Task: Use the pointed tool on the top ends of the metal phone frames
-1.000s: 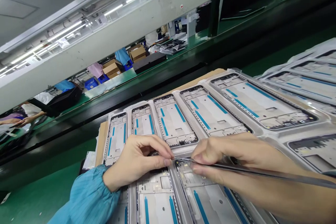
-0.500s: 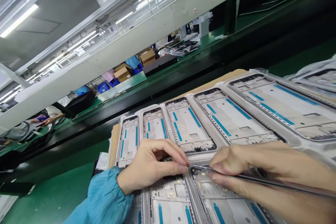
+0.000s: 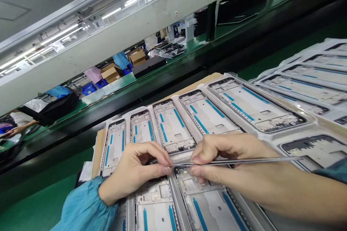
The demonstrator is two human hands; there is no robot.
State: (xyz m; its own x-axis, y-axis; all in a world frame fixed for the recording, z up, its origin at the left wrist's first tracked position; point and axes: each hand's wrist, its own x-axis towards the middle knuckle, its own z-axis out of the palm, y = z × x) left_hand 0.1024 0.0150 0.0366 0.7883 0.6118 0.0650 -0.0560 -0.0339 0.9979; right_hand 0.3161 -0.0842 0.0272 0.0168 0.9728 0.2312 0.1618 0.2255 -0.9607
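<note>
My right hand is closed round a pair of thin metal tweezers, their shaft running back to the right over my wrist. At their tip, my left hand pinches thumb and forefinger together; anything between those fingertips is too small to make out. Both hands hover above a clear plastic tray of phone frames. Directly under the tweezers lies one phone frame with blue strips, partly covered by my right hand. Another phone frame sits below my left hand.
More phone frames fill the tray's back row, over a cardboard sheet. Another stack of trays stands at the right. Behind runs a dark conveyor edge, with cardboard boxes and blue bins beyond. A co-worker's hand shows far left.
The view has shifted right, bringing the right-hand tray stack further into sight. The tweezers' shaft now lies nearer level. Both hands stay close together at the tip.
</note>
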